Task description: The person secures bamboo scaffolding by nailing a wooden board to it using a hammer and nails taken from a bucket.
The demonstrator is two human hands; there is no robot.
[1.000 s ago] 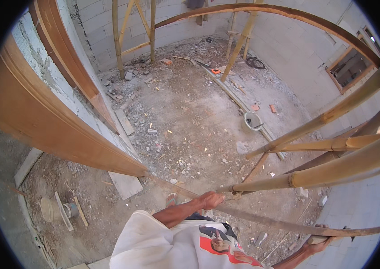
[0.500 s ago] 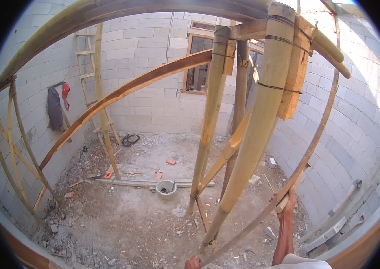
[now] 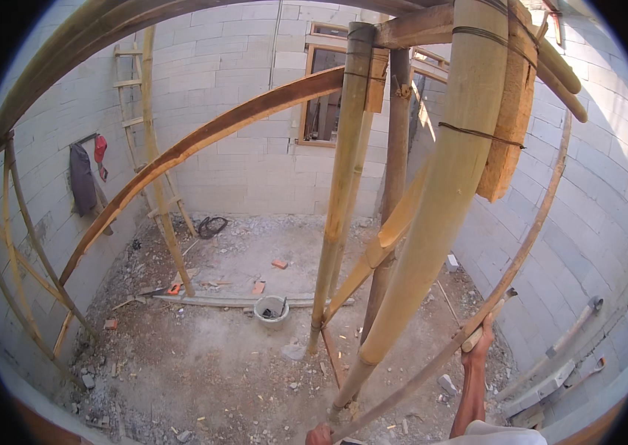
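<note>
Head view: right hand grasps a hammer against the pole, which slants up between post and right wall; left hand sits by the pole's low end, whether gripping I cannot tell; open floor spreads left of the post.

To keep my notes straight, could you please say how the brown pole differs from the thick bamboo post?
The pole is slim and brown; the post is thick and yellowish. The pole lies against the right hand; the post has dark wire bound around it. Both slant up toward the right.
</note>
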